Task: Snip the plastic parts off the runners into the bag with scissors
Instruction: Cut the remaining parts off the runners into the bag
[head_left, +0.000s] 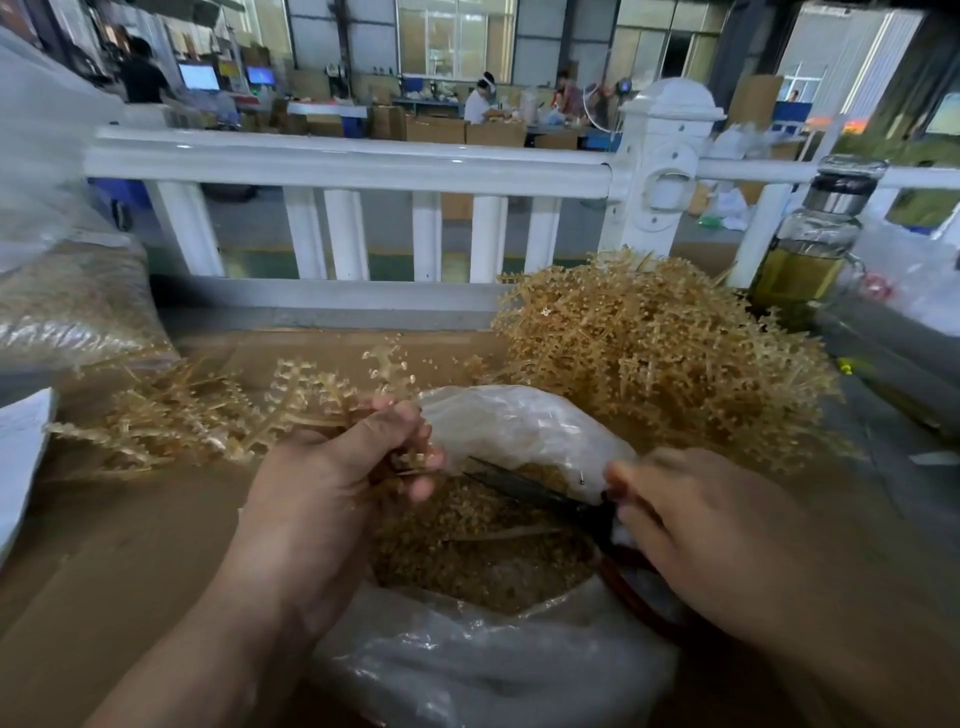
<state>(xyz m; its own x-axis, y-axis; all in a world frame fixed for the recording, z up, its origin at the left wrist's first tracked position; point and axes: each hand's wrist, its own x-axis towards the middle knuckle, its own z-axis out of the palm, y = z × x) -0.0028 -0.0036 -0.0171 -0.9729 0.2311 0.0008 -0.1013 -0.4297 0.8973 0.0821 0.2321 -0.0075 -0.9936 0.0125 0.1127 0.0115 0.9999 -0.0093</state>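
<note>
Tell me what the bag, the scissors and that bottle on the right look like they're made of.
Bag: thin clear plastic film, glossy; it crinkles and shows the parts through it.
Scissors: dark, matte, likely metal; handle reddish, probably plastic.
Bottle: clear, probably glass, with a shiny metal-looking cap; yellowish liquid shows through.

two hands (332, 483) (717, 535), one scissors (540, 499), one open bag (493, 670), two runner heaps (665, 358) (171, 421)
</note>
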